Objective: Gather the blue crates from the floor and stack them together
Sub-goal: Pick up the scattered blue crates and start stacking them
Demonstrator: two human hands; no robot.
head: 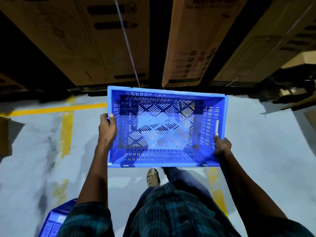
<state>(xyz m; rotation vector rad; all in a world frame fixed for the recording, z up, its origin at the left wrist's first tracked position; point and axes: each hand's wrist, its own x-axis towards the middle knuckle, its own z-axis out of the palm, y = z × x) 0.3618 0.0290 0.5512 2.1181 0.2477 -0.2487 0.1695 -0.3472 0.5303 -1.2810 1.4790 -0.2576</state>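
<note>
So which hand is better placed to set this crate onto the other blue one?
Probably the left hand: the second crate lies low on its side. The right hand grips the held crate on the opposite wall.

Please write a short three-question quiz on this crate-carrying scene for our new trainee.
1. True or false: the carried blue crate has goods inside.
2. Which grips it? A) only the left hand B) only the right hand C) both
3. Where does a second blue crate show?

Key: 1. False, it is empty. 2. C, one hand on each short side. 3. On the floor at the lower left, partly hidden by the sleeve.
</note>
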